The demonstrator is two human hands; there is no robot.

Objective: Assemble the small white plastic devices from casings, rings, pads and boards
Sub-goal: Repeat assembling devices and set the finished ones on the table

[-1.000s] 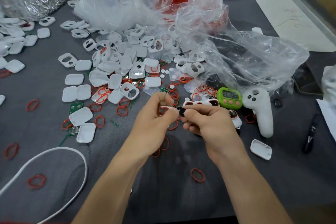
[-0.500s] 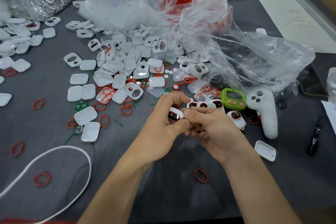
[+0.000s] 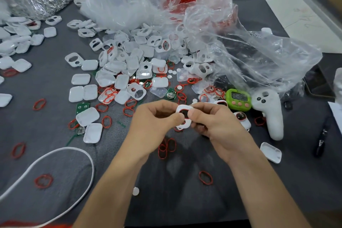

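Note:
Both hands hold one small white casing [image 3: 182, 112] above the grey table, near the middle of the view. It has a dark opening edged in red. My left hand [image 3: 155, 122] pinches its left side with thumb and forefinger. My right hand [image 3: 214, 124] pinches its right side, thumb on the front face. A heap of white casings [image 3: 129, 61] lies behind the hands. Red rings [image 3: 167, 147] lie scattered around, some just under my wrists. Green boards [image 3: 82, 106] show among the casings.
Crumpled clear plastic bags [image 3: 240, 52] fill the back middle and right. A green timer [image 3: 238, 99] and a white controller [image 3: 268, 113] sit to the right of my hands. A white cable [image 3: 55, 153] loops at the lower left. A black pen [image 3: 321, 140] lies far right.
The hands have closed together on the casing. A small black piece held by the right fingers earlier is no longer seen apart; the casing's dark opening now faces the camera.

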